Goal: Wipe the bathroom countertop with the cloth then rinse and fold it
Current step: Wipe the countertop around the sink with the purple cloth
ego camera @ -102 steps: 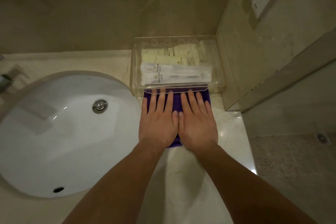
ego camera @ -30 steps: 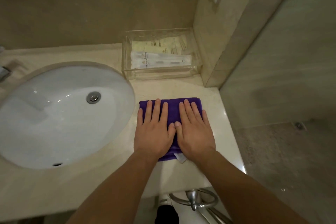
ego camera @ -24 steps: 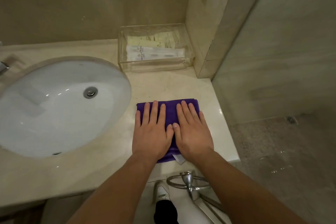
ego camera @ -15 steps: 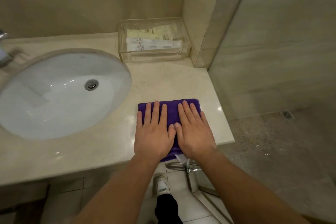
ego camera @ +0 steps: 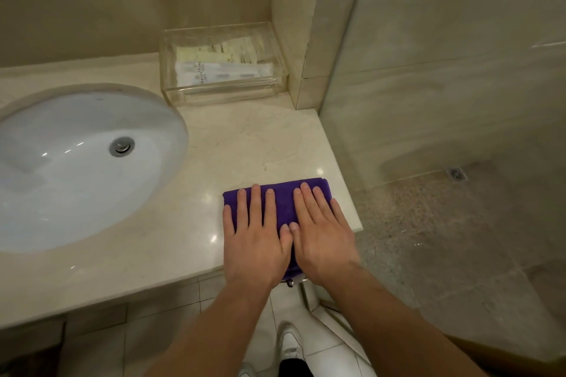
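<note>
Both grips are flat, nothing pinched or curled. The left grip (ego camera: 255,242) and right grip (ego camera: 321,239) lie side by side, palms down, fingers straight and a bit spread, thumbs touching in the middle. They're pressing on the purple cloth (ego camera: 281,205), which looks folded into a rectangle. Its far edge sticks out past the fingertips at 12 o'clock, and its near end hangs just over the front lip.

The cloth sits on the beige marble tabletop (ego camera: 245,144), right at its front corner, about 4 o'clock on the slab. The right grip's little finger is just about at the side edge.

At 9 to 10 o'clock from the cloth is the white oval sink (ego camera: 76,177) with a metal drain plug (ego camera: 122,146) in it, well apart from the cloth. At 11 to 12 o'clock, back against the wall, there's a clear plastic box (ego camera: 226,93) with some white and yellowish packets (ego camera: 214,70) lying in it.

Off at 3 o'clock the tabletop ends and there's speckled floor with a small floor drain (ego camera: 457,174) around 2 o'clock. At 6 o'clock, under the arms, a white shoe (ego camera: 291,343) on pale tiles.
</note>
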The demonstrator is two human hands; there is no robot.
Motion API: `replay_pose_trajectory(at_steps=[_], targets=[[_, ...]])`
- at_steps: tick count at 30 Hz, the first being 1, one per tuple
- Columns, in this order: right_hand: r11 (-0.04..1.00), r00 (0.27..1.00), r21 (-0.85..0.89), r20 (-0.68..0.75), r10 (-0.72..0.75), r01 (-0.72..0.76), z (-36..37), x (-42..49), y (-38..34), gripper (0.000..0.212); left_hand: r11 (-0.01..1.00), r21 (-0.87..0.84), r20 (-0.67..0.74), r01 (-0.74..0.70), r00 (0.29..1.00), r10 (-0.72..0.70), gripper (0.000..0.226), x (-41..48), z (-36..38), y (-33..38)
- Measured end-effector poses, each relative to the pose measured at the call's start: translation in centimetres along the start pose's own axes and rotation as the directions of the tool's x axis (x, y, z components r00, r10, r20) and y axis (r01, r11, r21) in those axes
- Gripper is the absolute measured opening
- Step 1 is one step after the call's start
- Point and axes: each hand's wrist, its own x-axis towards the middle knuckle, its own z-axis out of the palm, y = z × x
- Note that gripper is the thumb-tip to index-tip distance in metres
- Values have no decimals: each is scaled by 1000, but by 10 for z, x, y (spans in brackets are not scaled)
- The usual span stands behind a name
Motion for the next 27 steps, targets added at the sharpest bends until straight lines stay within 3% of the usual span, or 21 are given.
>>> replay_pose_trajectory(at_steps=[6, 27], targets=[[1000, 998, 10, -62, 20, -19, -4, 10, 27, 64, 999, -22, -2, -25, 1000, 25, 69, 20, 1, 23], [995, 999, 95, -49, 18, -13, -27, 109, 51, 69, 1000, -23, -36, -10, 999, 9, 69, 118, -8, 29]])
